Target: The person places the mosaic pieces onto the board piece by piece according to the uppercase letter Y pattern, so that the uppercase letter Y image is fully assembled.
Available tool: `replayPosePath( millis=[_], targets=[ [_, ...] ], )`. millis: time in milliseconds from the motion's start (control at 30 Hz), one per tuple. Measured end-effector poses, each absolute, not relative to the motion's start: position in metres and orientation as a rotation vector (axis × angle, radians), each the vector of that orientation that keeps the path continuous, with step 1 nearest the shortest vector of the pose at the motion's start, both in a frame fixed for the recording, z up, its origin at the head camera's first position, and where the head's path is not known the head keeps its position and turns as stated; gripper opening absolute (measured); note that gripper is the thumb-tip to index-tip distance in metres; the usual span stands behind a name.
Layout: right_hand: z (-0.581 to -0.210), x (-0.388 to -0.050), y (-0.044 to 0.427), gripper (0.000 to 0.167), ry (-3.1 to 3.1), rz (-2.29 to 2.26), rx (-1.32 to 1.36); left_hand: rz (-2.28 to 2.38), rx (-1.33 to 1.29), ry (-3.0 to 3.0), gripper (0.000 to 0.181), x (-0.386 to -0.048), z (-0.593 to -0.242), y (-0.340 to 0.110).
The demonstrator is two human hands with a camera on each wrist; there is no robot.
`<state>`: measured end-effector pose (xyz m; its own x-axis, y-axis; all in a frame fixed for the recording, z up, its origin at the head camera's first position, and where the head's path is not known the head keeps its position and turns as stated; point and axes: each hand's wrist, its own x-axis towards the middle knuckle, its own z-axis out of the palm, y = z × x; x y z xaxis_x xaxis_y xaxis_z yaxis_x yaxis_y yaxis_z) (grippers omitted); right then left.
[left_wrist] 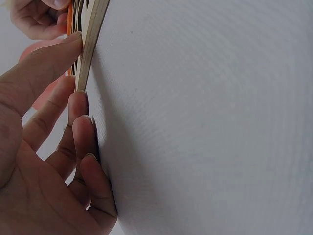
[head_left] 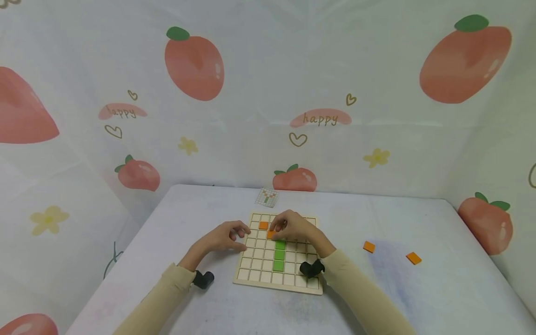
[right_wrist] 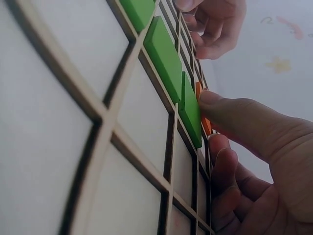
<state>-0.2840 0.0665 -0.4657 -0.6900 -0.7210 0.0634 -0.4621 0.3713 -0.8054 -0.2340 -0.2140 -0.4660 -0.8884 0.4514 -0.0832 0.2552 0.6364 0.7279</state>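
Observation:
A wooden grid board (head_left: 266, 278) lies on the table, with three green square tiles (head_left: 279, 255) set in one column. One orange tile (head_left: 263, 225) sits toward its upper left. My right hand (head_left: 291, 225) pinches a second orange tile (right_wrist: 206, 113) between thumb and fingers, at a cell diagonally up-left of the top green tile. The fingers partly hide this tile. At the board's left edge, my left hand (head_left: 224, 236) touches the rim (left_wrist: 93, 39) with thumb and fingertips spread apart; its other fingers rest by the table surface.
Two loose orange tiles, a nearer one (head_left: 369, 246) and a farther one (head_left: 413, 258), lie to the right of the board. Behind the board is a small pattern card (head_left: 267, 197) showing coloured squares on a grid. A fruit-printed cloth (head_left: 251, 139) hangs along the table's back.

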Motion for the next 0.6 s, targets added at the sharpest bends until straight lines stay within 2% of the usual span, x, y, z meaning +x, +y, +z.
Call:
replayPosePath(
  millis=[600],
  targets=[
    [-0.4662, -0.2812, 0.0648, 0.014, 2.370, -1.216, -0.977, 1.093, 0.571, 2.601, 0.040, -0.2343, -0.4655, -0.2137]
  ],
)
